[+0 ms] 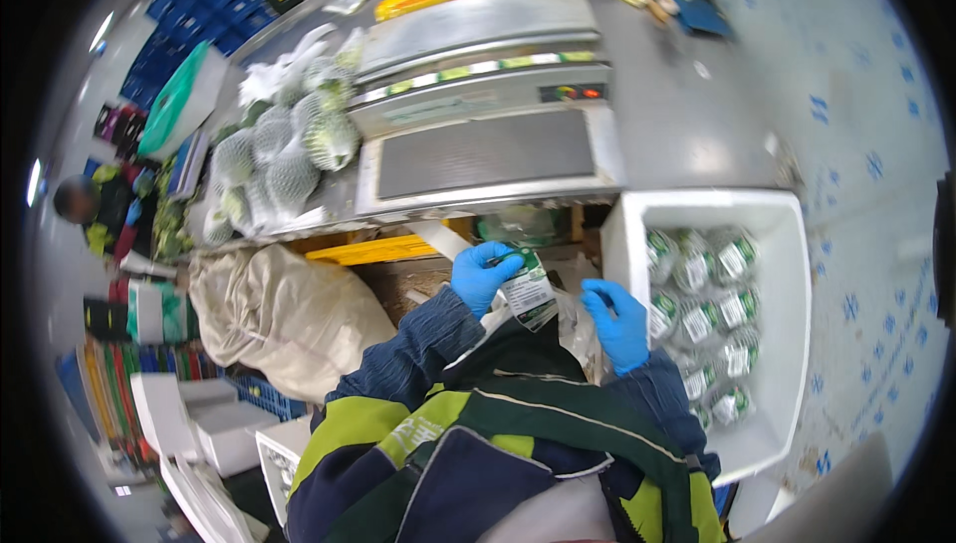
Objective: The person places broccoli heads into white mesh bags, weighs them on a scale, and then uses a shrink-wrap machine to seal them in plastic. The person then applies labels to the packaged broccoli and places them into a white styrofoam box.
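In my blue-gloved left hand (pixel 482 274), a green and white printed label (pixel 529 290) is pinched between thumb and fingers in front of my jacket. It bears writing and a barcode. My right hand (pixel 618 326), gloved in blue too, is beside the label, fingers loosely curled and a gap showing at the thumb; I see nothing in it. Just right of that hand stands a white foam box (pixel 798 334). Inside are several clear-wrapped packs (pixel 700 323) with green and white labels. A white strip (pixel 441 239) hangs from the bench edge near my left hand.
A wrapping machine with a dark plate (pixel 485 154) sits on the metal bench (pixel 687 124). Vegetables in white foam nets (pixel 287 169) are piled left of it. Below them is a cream cloth sack (pixel 284 319). Another person (pixel 112 207) is at far left.
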`<action>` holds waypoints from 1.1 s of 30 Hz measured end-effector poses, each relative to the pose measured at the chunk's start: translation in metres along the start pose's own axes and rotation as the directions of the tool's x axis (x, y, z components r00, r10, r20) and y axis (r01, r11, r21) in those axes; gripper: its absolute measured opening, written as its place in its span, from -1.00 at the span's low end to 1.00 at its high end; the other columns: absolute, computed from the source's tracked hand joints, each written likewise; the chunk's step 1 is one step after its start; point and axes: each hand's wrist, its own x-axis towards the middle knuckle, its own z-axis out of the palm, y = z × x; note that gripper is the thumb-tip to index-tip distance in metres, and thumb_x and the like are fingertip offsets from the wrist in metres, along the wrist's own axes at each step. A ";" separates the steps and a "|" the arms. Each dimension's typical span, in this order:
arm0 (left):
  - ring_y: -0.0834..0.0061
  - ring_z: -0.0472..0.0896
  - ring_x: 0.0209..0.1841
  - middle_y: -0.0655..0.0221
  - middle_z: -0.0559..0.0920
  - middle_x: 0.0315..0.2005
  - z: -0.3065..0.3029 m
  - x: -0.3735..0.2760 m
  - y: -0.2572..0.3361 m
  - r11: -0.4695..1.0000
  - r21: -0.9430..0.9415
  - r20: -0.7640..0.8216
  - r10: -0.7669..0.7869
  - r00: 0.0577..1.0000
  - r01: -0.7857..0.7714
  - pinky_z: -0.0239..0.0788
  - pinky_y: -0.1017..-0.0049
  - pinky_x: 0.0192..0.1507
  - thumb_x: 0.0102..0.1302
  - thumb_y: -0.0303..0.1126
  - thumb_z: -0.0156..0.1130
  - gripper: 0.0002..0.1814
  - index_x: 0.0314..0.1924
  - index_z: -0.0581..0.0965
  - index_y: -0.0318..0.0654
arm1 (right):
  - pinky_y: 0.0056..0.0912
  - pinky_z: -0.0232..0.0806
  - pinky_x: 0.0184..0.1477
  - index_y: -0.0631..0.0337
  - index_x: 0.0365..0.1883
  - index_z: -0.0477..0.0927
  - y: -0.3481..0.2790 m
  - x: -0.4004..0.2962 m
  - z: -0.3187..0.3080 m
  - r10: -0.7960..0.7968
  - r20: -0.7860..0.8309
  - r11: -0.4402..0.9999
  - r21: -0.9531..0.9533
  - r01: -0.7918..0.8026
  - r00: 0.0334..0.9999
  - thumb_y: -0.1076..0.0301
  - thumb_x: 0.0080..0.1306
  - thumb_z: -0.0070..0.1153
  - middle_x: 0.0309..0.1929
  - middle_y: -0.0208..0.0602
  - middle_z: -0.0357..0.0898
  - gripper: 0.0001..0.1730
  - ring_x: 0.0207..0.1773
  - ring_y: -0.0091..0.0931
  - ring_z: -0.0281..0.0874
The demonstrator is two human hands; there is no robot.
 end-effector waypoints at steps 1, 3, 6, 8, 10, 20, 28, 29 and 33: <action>0.64 0.53 -0.43 0.39 0.62 -0.50 -0.026 0.006 -0.012 0.981 0.188 -0.039 0.063 0.997 -0.055 0.40 0.61 -0.30 0.12 -0.48 0.27 -0.91 -0.36 0.61 -0.33 | -0.51 0.35 -0.25 0.28 -0.20 0.55 0.007 0.001 -0.001 0.009 0.017 0.999 -0.051 -0.008 1.000 0.41 0.24 0.08 -0.39 -0.29 0.57 -0.81 -0.35 -0.54 0.50; 0.65 0.53 -0.45 0.39 0.62 -0.51 -0.070 0.007 -0.024 0.928 0.369 -0.158 0.109 0.981 -0.043 0.39 0.62 -0.33 0.12 -0.45 0.28 -0.89 -0.37 0.61 -0.35 | -0.46 0.36 -0.29 0.28 -0.24 0.57 0.025 -0.001 -0.006 -0.050 0.053 0.974 -0.220 0.060 0.997 0.39 0.23 0.09 -0.43 -0.22 0.57 -0.83 -0.39 -0.48 0.53; 0.65 0.51 -0.50 0.39 0.62 -0.55 -0.155 0.005 -0.061 0.921 0.382 -0.323 0.211 0.923 -0.077 0.37 0.62 -0.37 0.13 -0.43 0.28 -0.87 -0.35 0.61 -0.34 | -0.30 0.34 -0.36 0.23 -0.34 0.59 0.031 -0.002 0.001 -0.146 0.092 0.906 -0.386 0.170 0.985 0.35 0.18 0.12 -0.46 -0.13 0.55 -0.86 -0.41 -0.27 0.53; 0.64 0.52 -0.48 0.37 0.62 -0.51 -0.203 0.000 -0.068 0.909 0.415 -0.369 0.202 0.907 -0.034 0.37 0.61 -0.38 0.12 -0.42 0.29 -0.86 -0.33 0.61 -0.34 | -0.29 0.34 -0.37 0.23 -0.35 0.59 0.023 -0.002 0.003 -0.111 0.075 0.895 -0.426 0.133 0.991 0.35 0.19 0.12 -0.48 -0.12 0.54 -0.86 -0.43 -0.28 0.53; 0.57 0.54 -0.47 0.33 0.62 -0.50 -0.245 -0.004 -0.079 0.897 0.443 -0.468 0.245 0.849 -0.015 0.38 0.55 -0.36 0.10 -0.38 0.31 -0.83 -0.34 0.62 -0.34 | -0.30 0.34 -0.37 0.24 -0.34 0.59 0.033 -0.003 0.002 -0.076 0.081 0.894 -0.435 0.104 0.994 0.35 0.19 0.12 -0.48 -0.12 0.55 -0.85 -0.43 -0.28 0.53; 0.33 0.60 -0.31 0.22 0.64 -0.34 -0.350 0.043 -0.035 0.861 0.431 -0.749 0.173 0.640 0.271 0.41 0.37 -0.19 -0.04 -0.04 0.38 -0.47 -0.19 0.59 -0.32 | -0.47 0.31 -0.45 0.30 -0.35 0.59 0.038 -0.001 0.002 -0.055 0.124 0.921 -0.377 0.099 0.991 0.38 0.22 0.09 -0.58 -0.24 0.55 -0.84 -0.55 -0.50 0.48; 0.05 0.29 0.08 0.06 0.36 -0.06 -0.364 0.035 0.031 0.706 0.686 -0.727 0.673 0.136 0.178 0.14 0.19 0.12 -0.22 -0.26 0.37 -0.38 -0.06 0.42 -0.18 | -0.55 0.32 -0.43 0.33 -0.36 0.55 0.042 0.001 0.002 0.030 0.102 0.924 -0.382 0.011 0.994 0.42 0.29 -0.01 -0.54 -0.27 0.54 -0.84 -0.50 -0.59 0.48; 0.03 0.26 0.10 0.05 0.35 -0.02 -0.376 0.031 0.058 0.626 0.748 -0.657 0.744 0.117 0.219 0.11 0.18 0.14 -0.21 -0.26 0.37 -0.36 -0.03 0.41 -0.16 | -0.49 0.24 -0.44 0.28 -0.43 0.49 0.051 0.002 -0.007 0.142 0.240 0.929 -0.366 -0.046 0.960 0.34 0.34 -0.08 -0.57 -0.34 0.42 -0.78 -0.51 -0.57 0.34; 0.03 0.10 0.25 0.09 0.17 0.19 -0.432 0.056 0.164 0.257 0.797 -0.467 0.837 0.286 0.547 0.01 0.08 0.20 -0.24 -0.16 0.41 -0.18 0.14 0.34 0.06 | -0.46 0.17 -0.46 0.23 -0.49 0.43 0.130 0.031 -0.041 0.490 0.597 0.831 -0.540 -0.133 0.636 0.25 0.41 -0.18 -0.58 -0.39 0.33 -0.68 -0.52 -0.56 0.24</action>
